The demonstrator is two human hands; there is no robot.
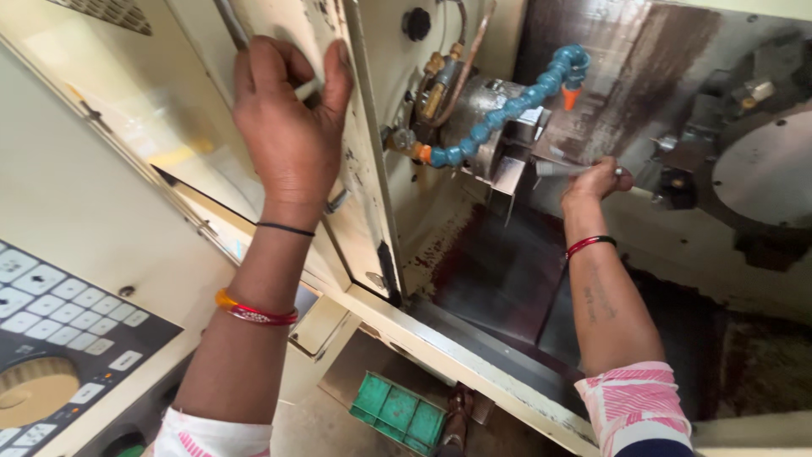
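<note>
My left hand [288,118] grips the metal handle bar [230,24] of the cream sliding machine door [364,169], fingers curled around it. Deep inside the lathe, my right hand [595,179] is closed on a short grey metal rod [558,168] that points toward the chuck [491,118]. A blue segmented coolant hose [507,106] with an orange nozzle arcs above the chuck. The rod's far end at the chuck jaws is partly hidden.
A turret disc [761,169] sits at the right of the chamber. The keypad panel [59,322] with a round dial is at lower left. A green plastic crate [397,412] lies on the floor below the machine's sill [474,355].
</note>
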